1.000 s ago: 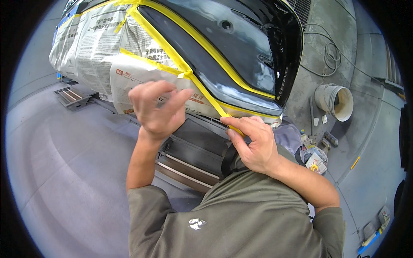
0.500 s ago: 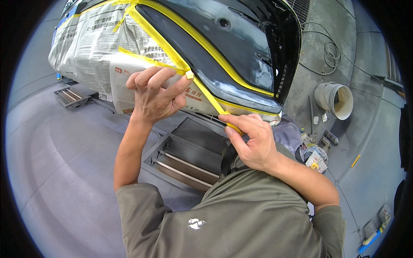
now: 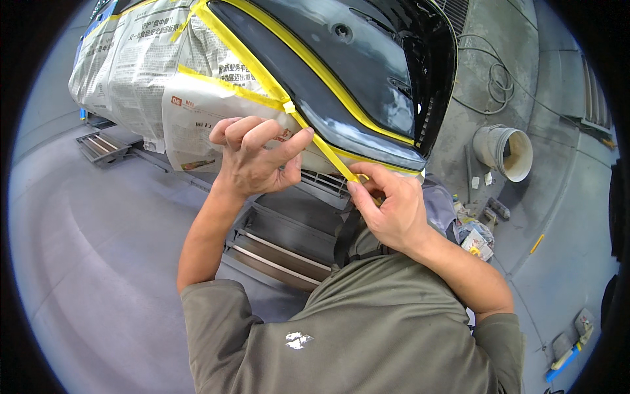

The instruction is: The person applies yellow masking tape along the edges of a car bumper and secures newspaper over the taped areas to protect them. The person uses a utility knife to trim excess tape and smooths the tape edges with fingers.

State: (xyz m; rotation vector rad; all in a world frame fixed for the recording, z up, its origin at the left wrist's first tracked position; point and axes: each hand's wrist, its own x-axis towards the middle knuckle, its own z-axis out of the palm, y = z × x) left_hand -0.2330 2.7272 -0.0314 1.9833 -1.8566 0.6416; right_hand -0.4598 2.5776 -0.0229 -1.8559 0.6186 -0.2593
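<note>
Yellow masking tape (image 3: 336,161) runs in a taut strip along the lower edge of a glossy dark car-body part (image 3: 262,62). My right hand (image 3: 394,207) pinches the tape's lower end between thumb and fingers; the roll is mostly hidden by the hand. My left hand (image 3: 259,154) has its index fingertip on the strip further up, thumb apart and other fingers loosely curled, holding nothing. Newspaper sheets (image 3: 141,72), edged with more yellow tape, cover the body left of the dark part. A folded tape end (image 3: 289,107) sits just above my left hand.
Below the car lies a floor grate frame (image 3: 282,253), with another grate (image 3: 104,146) at far left. To the right are a dirty white bucket (image 3: 502,152) on its side, a coiled hose (image 3: 502,92) and a pile of rags and paper (image 3: 476,236).
My left index finger has slid down and right along the tape from the folded end. My right hand has shifted slightly right, still holding the tape.
</note>
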